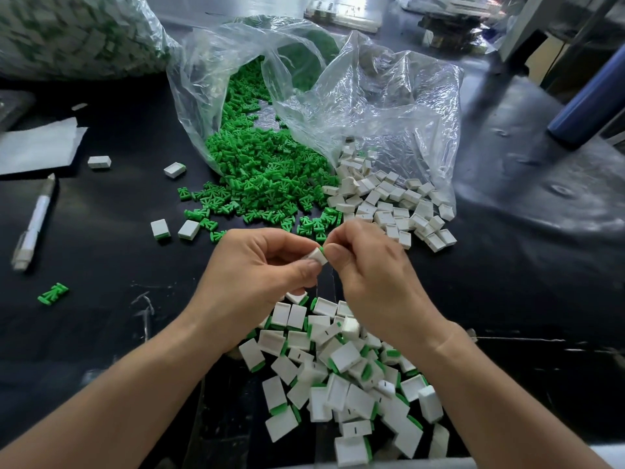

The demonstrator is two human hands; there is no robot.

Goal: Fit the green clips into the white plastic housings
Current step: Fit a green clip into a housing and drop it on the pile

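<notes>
Left hand (257, 265) and right hand (368, 265) pinch a housing (317, 257), clip (322, 248) at its end; finished housings (341, 362) lie beneath the fingers (306, 270).

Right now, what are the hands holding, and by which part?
Left hand pinches a white housing by its body; right hand pinches the green clip at the housing's end.

The white housing (318, 256) between my fingers (306, 269) is smooth matt plastic; the green clips (270, 170) are plastic too. The bag (372, 106) is clear, crinkled, glossy film, and the black desk (101, 248) shines, scuffed.
</notes>
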